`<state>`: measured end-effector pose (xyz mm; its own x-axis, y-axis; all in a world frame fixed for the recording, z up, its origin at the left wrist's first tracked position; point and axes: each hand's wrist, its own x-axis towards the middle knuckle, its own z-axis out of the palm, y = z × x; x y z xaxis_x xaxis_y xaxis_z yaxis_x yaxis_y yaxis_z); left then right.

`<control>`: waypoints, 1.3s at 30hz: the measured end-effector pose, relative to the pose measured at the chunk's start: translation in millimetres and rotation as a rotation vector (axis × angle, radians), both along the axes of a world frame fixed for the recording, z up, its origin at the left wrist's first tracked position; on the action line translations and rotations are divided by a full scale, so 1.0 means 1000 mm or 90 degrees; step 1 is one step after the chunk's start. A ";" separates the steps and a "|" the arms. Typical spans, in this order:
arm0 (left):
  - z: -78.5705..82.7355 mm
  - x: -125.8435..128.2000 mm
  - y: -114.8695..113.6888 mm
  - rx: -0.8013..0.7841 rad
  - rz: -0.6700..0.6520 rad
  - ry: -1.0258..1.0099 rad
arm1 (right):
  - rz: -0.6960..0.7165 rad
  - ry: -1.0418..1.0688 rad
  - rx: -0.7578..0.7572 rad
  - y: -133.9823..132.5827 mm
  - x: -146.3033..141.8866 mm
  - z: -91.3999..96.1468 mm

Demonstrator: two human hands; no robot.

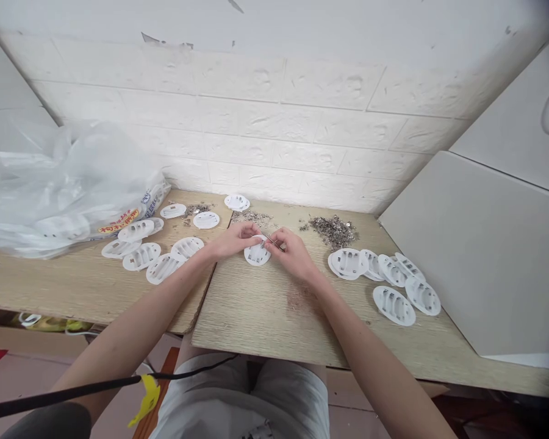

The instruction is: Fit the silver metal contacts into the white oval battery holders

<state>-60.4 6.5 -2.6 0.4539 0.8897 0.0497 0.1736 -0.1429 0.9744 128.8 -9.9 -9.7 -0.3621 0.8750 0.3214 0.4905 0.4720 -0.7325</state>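
Observation:
My left hand [238, 240] grips a white round plastic part [257, 255] by its upper left edge, just above the table. The part has slots and small metal pieces set in it. In my right hand [289, 249] is a thin metal tool [275, 242], pinched between the fingers; its tip reaches the part's upper right area. Whether it is tweezers or a driver is too small to tell. Near my right hand lies a pile of small metal contact pieces [333, 231]. Smaller scatterings of metal pieces [252, 217] lie beyond my left hand.
Several similar white parts [393, 305] with metal pieces lie at the right, beside a grey panel [480, 256]. More white parts [165, 268] lie at the left near a clear plastic bag [73, 183]. A white brick-patterned wall [265, 134] closes the wooden table's [265, 317] back.

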 end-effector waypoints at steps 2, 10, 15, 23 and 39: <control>0.001 0.003 -0.002 -0.087 0.005 -0.097 | -0.017 0.032 -0.006 0.002 0.001 -0.001; -0.002 0.011 -0.001 -0.282 -0.053 -0.373 | -0.079 0.100 -0.032 0.012 0.010 -0.003; -0.012 0.012 0.003 -0.307 -0.034 -0.411 | -0.078 0.103 -0.039 0.011 0.011 0.001; -0.010 0.017 -0.003 -0.322 -0.031 -0.399 | -0.118 0.153 0.048 0.004 0.005 0.005; -0.009 0.022 -0.008 -0.281 -0.037 -0.357 | -0.205 0.059 0.116 0.003 -0.001 -0.006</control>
